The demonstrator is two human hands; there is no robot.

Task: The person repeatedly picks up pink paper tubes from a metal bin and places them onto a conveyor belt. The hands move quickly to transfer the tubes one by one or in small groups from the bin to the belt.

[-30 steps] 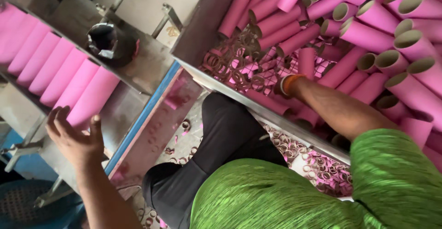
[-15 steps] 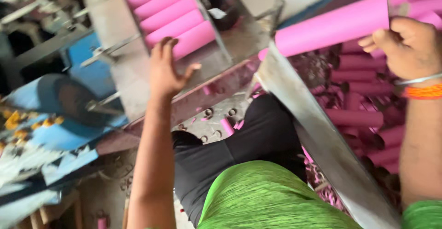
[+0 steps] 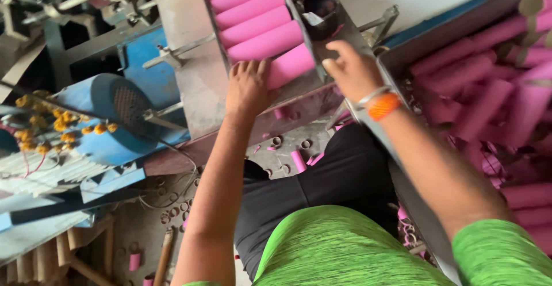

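Worker seats pink cardboard tube (image 3: 289,66) at near end of feed tray (image 3: 190,73), below row of like tubes (image 3: 253,18); left hand (image 3: 248,87) presses its end, fingers curled; right hand (image 3: 352,67) open beside it. Tube likely light, stiff, crushable: best held around mid-body

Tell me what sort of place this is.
Probably a small workshop that makes or cuts paper tubes. Pink tubes lie in a row on a metal chute, a bin alongside is heaped with more, and a blue motor sits beside the chute.
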